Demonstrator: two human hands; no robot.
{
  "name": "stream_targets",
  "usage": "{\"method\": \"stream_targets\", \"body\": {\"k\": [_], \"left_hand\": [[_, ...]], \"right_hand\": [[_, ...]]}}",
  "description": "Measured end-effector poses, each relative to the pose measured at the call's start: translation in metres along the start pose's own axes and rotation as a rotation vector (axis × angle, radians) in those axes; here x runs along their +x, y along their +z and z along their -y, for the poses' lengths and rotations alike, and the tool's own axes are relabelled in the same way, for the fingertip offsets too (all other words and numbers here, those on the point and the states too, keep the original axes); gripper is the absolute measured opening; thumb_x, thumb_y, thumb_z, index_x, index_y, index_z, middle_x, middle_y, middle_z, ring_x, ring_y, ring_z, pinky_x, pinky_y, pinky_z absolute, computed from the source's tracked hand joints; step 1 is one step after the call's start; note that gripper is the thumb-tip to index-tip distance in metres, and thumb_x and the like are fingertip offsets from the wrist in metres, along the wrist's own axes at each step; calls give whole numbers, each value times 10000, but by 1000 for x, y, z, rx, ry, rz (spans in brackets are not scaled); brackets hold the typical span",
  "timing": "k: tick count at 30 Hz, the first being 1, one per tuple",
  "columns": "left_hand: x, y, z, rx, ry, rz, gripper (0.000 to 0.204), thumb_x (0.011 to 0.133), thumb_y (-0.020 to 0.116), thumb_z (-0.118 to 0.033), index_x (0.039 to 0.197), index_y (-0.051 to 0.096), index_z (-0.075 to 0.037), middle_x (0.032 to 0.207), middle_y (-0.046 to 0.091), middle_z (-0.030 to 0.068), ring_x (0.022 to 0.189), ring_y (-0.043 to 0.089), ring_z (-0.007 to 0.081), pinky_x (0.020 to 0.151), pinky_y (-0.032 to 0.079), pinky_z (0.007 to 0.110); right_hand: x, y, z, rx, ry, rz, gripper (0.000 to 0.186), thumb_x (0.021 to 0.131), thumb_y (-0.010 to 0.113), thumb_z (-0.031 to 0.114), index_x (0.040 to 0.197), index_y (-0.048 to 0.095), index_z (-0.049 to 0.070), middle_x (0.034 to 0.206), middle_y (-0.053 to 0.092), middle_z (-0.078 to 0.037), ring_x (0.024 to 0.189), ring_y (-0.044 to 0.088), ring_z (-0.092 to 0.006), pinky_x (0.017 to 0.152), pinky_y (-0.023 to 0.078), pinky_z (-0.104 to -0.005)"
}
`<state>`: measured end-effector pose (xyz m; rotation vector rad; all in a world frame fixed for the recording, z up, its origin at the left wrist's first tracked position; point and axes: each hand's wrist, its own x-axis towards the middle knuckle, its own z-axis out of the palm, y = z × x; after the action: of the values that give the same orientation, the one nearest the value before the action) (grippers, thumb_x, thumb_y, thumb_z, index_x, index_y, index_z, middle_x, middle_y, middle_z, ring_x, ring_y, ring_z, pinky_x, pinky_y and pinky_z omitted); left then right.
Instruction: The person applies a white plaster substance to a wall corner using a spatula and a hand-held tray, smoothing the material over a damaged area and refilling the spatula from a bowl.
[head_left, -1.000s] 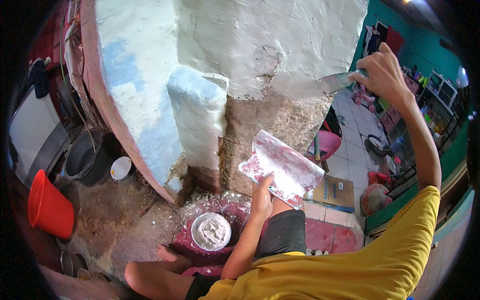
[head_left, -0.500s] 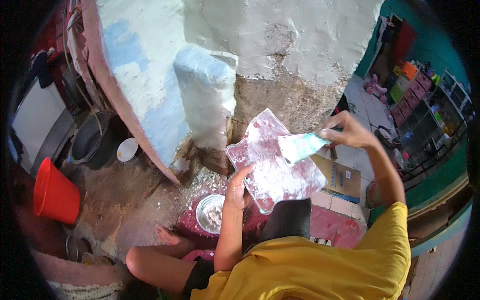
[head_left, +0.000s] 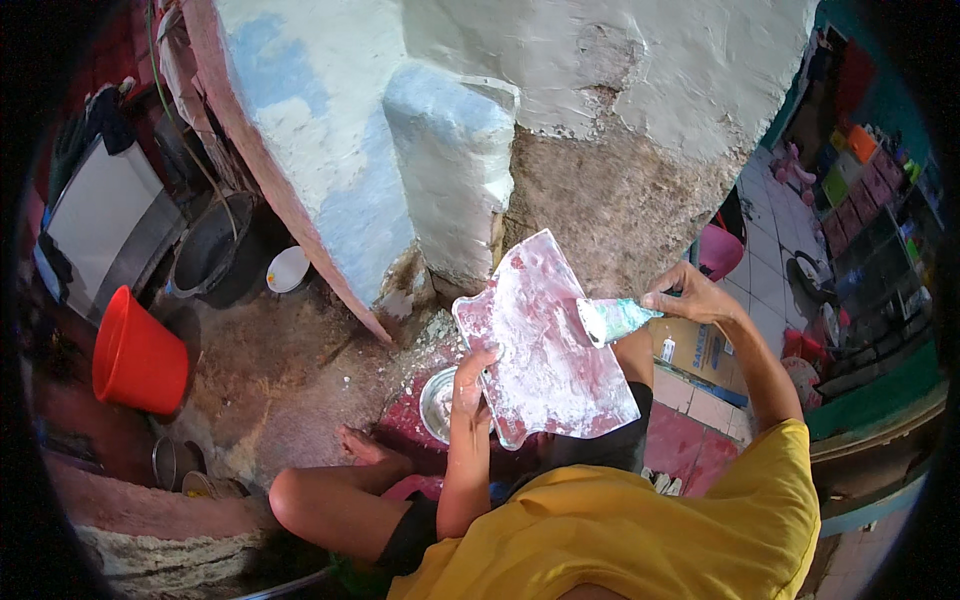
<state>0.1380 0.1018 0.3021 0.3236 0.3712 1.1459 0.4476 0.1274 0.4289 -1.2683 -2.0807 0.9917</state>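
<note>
Right fingers [head_left: 658,300] pinching the scraper [head_left: 614,320], right of centre | my left fingers [head_left: 474,366] hold the smeared board [head_left: 545,350], mid-frame | scraper's come off the wall [head_left: 710,85] up top, so I'm at the board now

Your right hand [head_left: 690,296] has clear air toward the rough brown wall patch [head_left: 615,195]; the white-smeared, flat red board [head_left: 550,345] partly blocks the round white tub [head_left: 427,412].

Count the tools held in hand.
2: a white-smeared board gripped at its left edge by the left hand, and a scraper in the right hand, its blade over the board's right side. No others seen; the palms are partly hidden.
</note>
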Motion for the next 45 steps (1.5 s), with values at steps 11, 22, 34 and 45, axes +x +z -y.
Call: {"method": "stream_targets", "body": {"k": [11,22,34,45], "left_hand": [[0,-5,-13,69,-8,-127,367,737,584,-139,1060,542,30,922,622,126,803,623,241,763,514,355],[-15,-13,-30,23,127,-171,323,738,555,-125,1008,568,51,904,630,130,771,631,234,735,518,344],[-40,33,-41,45,262,-95,338,774,540,-154,1047,546,45,964,609,132,860,613,219,792,496,325],[-36,14,-33,110,459,-192,369,779,523,-142,1095,521,48,975,615,135,882,606,231,823,475,326]], "right_hand": [[9,22,-34,189,277,-169,370,843,604,343,613,583,54,576,454,59,570,392,-47,487,299,-237],[41,54,-70,163,153,25,349,857,578,346,638,573,74,595,427,76,516,348,-35,443,272,-229],[40,113,13,-357,-336,-524,387,797,559,31,1182,548,76,949,555,-171,854,505,-327,822,388,-370],[34,113,-6,-315,-367,-265,439,740,586,-40,1166,552,65,968,518,-163,852,481,-330,747,406,-367]]}}
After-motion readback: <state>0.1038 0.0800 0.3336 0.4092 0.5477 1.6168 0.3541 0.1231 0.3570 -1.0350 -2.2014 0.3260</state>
